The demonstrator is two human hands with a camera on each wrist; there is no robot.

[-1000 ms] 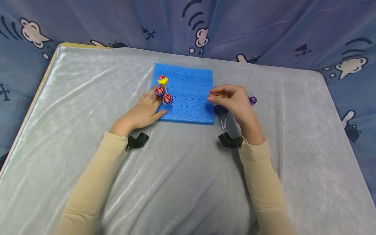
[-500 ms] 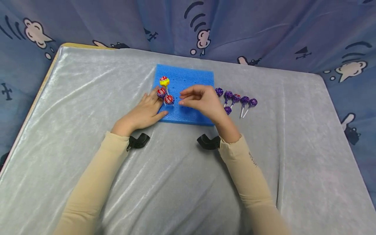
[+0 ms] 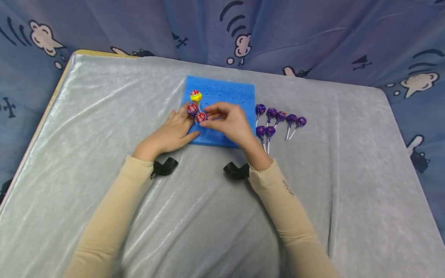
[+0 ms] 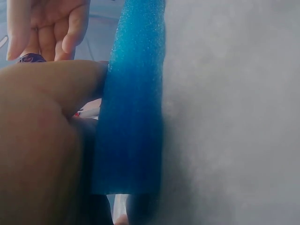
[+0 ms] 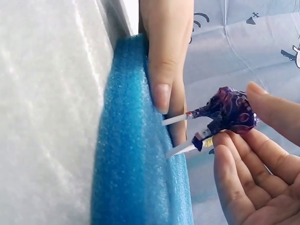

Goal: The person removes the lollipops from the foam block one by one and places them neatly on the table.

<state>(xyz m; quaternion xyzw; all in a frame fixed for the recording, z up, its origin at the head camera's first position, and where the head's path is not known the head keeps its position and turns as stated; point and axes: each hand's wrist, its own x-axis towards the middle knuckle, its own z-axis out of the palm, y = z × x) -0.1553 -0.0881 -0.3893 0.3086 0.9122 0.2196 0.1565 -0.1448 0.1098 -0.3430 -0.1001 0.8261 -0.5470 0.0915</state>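
Three wrapped lollipops stand upright along the left side of the blue foam board (image 3: 241, 94) in the head view. One is yellow and red (image 3: 196, 95); the other two are a purple-and-red lollipop (image 3: 192, 109) and a nearer purple-and-red lollipop (image 3: 201, 117). My left hand (image 3: 168, 133) rests on the board's left edge, fingers extended. At the nearer lollipop, my right hand (image 3: 229, 122) has its thumb and fingers on either side of the wrapped head. In the right wrist view, two white sticks enter the foam and the purple heads (image 5: 234, 111) overlap near my thumb; firm contact is unclear.
Several purple-wrapped lollipops (image 3: 291, 119) lie to the right of the board, sticks toward me. Grey velvety cloth (image 3: 194, 216) covers the table. A blue patterned curtain (image 3: 271, 34) hangs behind it.
My right hand has moved left from the loose lollipops, across the board, to the nearer standing lollipop. The left hand stays on the board's left edge.
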